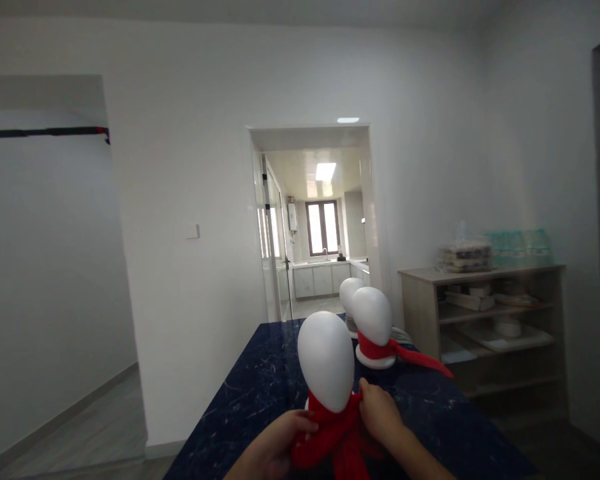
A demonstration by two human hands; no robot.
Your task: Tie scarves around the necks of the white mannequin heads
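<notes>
A white featureless mannequin head [326,360] stands near the front of a dark blue marbled table [260,393], with a red scarf [337,437] wrapped round its neck. My left hand [275,445] grips the scarf's folds on the left side below the head. At the right of the neck, my right hand [377,410] pinches the scarf. Behind stands a second white head [373,317] wearing a tied red scarf [405,353] whose tail trails to the right. A third white head [349,293] is partly hidden behind it.
A wooden shelf unit [485,320] with boxes, trays and a plastic-wrapped stack stands to the right against the wall. A doorway [313,220] straight ahead leads into a kitchen with white cabinets. Grey floor lies to the left of the table.
</notes>
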